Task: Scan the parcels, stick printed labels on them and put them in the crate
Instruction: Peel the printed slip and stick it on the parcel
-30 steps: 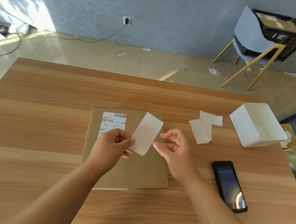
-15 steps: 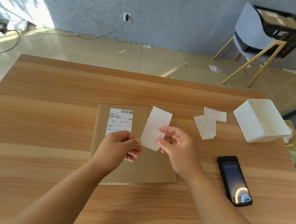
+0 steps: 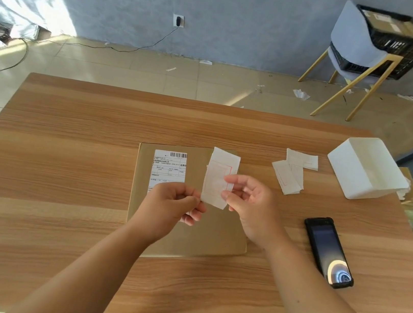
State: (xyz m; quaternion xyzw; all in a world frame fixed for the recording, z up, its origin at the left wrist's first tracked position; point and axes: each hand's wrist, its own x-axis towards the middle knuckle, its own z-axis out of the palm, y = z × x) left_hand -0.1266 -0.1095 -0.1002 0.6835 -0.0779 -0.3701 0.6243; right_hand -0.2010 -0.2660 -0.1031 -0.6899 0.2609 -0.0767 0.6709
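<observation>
Wooden bench (image 3: pixel 65 162) is carrying the parcel (image 3: pixel 188 236) beneath both grips. The left grip (image 3: pixel 171 207) is pinching the lower corner of the label (image 3: pixel 219 177) while the right grip (image 3: pixel 251 206) is pinching its right edge. A crate (image 3: pixel 394 42) is sitting far beyond them.

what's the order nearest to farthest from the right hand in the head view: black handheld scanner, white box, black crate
1. Black handheld scanner, on the table just right of the right hand holding the label.
2. White box, at the table's far right corner.
3. Black crate, on the chair beyond the table.
</observation>
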